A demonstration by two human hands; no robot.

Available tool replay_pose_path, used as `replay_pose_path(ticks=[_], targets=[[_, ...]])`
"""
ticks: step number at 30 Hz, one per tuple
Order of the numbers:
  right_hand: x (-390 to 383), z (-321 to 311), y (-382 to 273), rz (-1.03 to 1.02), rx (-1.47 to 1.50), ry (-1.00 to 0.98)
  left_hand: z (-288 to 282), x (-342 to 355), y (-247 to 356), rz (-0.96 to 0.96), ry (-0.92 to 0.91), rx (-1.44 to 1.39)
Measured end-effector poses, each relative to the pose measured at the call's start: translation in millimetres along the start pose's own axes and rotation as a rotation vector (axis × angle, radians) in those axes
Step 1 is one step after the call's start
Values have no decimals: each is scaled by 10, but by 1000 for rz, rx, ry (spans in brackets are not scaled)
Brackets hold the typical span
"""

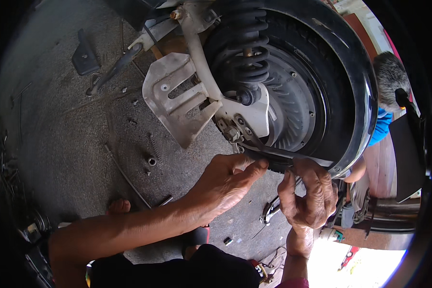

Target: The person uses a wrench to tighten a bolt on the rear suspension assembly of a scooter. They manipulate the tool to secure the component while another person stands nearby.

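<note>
A black-tyred wheel [338, 81] with a round grey hub [295, 101] stands in front of me, under a glossy black fender [369, 110]. From the axle nut [233, 134], a flat metal stay [269, 150] runs right toward the fender's lower end. My left hand [228, 185] is just below the stay, fingers curled and thumb against the index finger; what they pinch, if anything, is hidden. My right hand [312, 194] is closed with bent fingers at the stay's right part, the thumb apart from the left thumb. Whatever lies between its fingertips is too small to tell.
Above the axle are a black coil spring [252, 57] and a slotted pale metal bracket [177, 96]. On the floor lie a socket [151, 162], a long thin rod [127, 175], a metal tool [272, 210] and a black plastic piece [85, 56]. Another person [381, 126] is behind the fender.
</note>
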State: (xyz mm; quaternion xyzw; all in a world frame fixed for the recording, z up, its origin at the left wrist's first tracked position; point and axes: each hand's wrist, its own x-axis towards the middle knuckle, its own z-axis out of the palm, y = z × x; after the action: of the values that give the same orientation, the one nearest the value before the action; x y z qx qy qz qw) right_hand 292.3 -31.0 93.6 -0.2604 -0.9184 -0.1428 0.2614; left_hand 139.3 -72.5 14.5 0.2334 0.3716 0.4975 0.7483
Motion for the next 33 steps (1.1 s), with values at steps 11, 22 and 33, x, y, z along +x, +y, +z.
replay_pose_path(ticks=[11,22,33], targets=[[-25,255,332,-57,156,100,448,253,-260,90,358,-491],[134,244,-95,-106,-24,-171,376,554,-585,420,178,-789],[471,402,-162,-249,-137,-446,305,648,-766,346,50,-810]])
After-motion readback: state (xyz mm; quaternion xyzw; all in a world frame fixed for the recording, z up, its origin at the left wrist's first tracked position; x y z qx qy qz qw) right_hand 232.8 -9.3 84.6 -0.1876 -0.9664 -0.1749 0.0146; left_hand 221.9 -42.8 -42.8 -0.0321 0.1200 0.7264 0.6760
